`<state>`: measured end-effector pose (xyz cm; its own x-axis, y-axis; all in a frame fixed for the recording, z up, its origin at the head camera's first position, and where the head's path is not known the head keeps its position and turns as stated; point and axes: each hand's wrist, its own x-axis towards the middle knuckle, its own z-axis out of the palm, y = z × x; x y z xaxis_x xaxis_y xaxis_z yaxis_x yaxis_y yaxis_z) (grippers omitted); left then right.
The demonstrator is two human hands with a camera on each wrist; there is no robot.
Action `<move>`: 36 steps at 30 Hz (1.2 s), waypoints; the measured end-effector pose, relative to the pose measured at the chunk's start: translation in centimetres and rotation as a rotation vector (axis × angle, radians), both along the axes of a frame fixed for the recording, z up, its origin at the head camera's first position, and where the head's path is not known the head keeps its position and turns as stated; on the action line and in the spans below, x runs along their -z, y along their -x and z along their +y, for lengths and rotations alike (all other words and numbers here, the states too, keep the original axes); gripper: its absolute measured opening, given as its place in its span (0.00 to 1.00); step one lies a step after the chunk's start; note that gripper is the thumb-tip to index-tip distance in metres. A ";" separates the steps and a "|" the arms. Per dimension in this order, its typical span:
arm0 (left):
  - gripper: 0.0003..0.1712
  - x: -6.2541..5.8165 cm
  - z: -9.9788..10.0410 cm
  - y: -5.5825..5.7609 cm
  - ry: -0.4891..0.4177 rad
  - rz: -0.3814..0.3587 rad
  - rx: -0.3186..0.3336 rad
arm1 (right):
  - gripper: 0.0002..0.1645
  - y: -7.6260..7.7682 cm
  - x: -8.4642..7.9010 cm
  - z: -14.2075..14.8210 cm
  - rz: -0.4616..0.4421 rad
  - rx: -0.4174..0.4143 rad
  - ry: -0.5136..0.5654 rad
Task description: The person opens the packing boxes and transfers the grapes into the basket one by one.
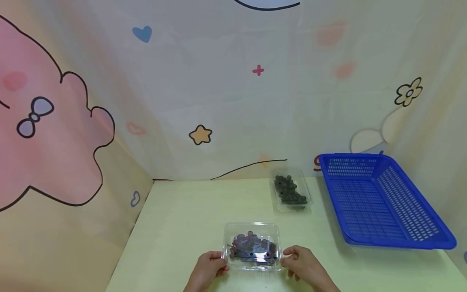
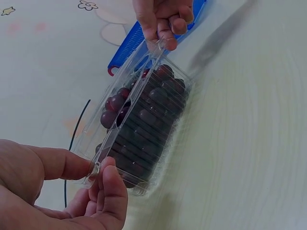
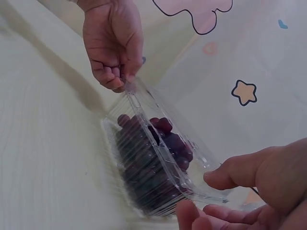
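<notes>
A clear plastic clamshell box of dark red grapes (image 1: pixel 251 247) is in front of me near the table's front side, its lid down. At its left front corner my left hand (image 1: pixel 206 269) pinches the rim between thumb and fingers, plain in the left wrist view. My right hand (image 1: pixel 306 265) has its thumb and curled fingers around the rim at the opposite corner. In the right wrist view the right thumb (image 3: pixel 235 170) lies on one side of that rim and the fingertips on the other. The grapes (image 2: pixel 148 115) show through the ribbed side.
Farther back stands a second clear box of dark grapes (image 1: pixel 290 190). To the right is a large blue plastic basket (image 1: pixel 397 245) with perforated walls, close to the curtain. The pale table (image 1: pixel 175 219) meets a printed cloth backdrop (image 1: pixel 233 101) behind and on the left.
</notes>
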<state>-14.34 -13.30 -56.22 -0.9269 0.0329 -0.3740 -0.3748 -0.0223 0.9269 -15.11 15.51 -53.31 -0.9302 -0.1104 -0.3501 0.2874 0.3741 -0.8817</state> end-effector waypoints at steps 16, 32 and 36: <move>0.12 -0.7 0.2 -0.4 -0.010 -0.010 -0.040 | 0.11 0.2 -3.9 -1.4 0.283 -0.029 -0.294; 0.10 -0.3 0.3 -0.3 -0.012 -0.002 -0.049 | 0.11 0.3 -6.7 -5.3 0.379 -0.158 -0.333; 0.10 -0.4 0.2 -0.4 -0.011 -0.002 -0.055 | 0.12 0.3 -7.1 -6.6 0.447 -0.194 -0.342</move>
